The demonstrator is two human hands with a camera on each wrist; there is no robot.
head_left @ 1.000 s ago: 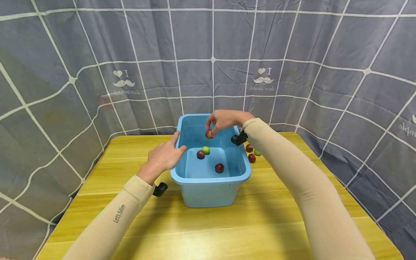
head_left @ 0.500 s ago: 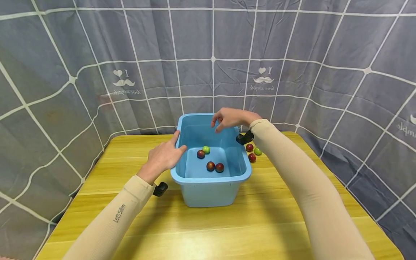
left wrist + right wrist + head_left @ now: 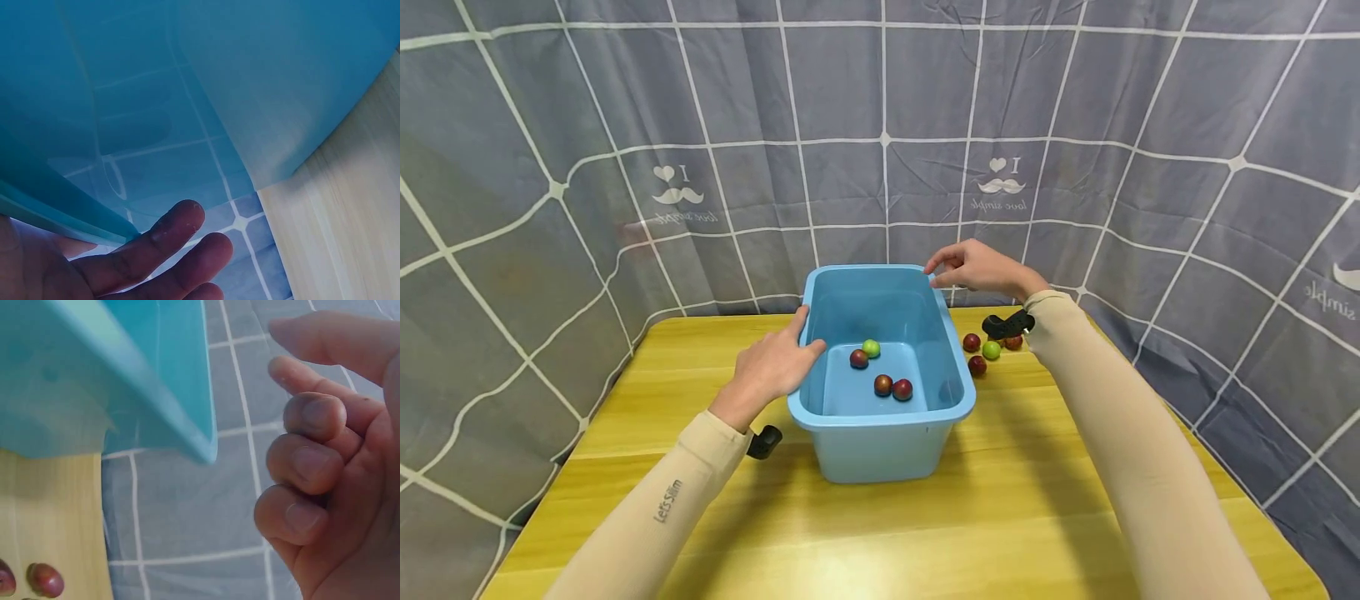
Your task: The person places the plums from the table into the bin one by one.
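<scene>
A blue plastic tub [image 3: 880, 421] stands on the wooden table. In the head view, several small round fruits lie on its floor: dark red, plum-like ones, such as the red fruit [image 3: 902, 389], and a green fruit [image 3: 871, 348]. My left hand [image 3: 771, 362] rests on the tub's left rim, thumb over the edge. Its other fingers [image 3: 194, 269] extend loosely outside the wall in the left wrist view. Above the far right corner of the rim is my right hand [image 3: 981, 267], holding nothing. Its thumb and index finger are apart, the other fingers loosely curled.
Right of the tub, several red fruits [image 3: 977, 365] and a green fruit [image 3: 991, 350] lie on the table [image 3: 880, 542], partly covered by the right wrist's camera [image 3: 1007, 325]. A grey curtain [image 3: 850, 183] with white lines hangs behind and along both sides.
My right hand let go of a red fruit, which now lies on the tub's floor beside another. The hand then moved right to the rim. The left hand stays on the rim.
</scene>
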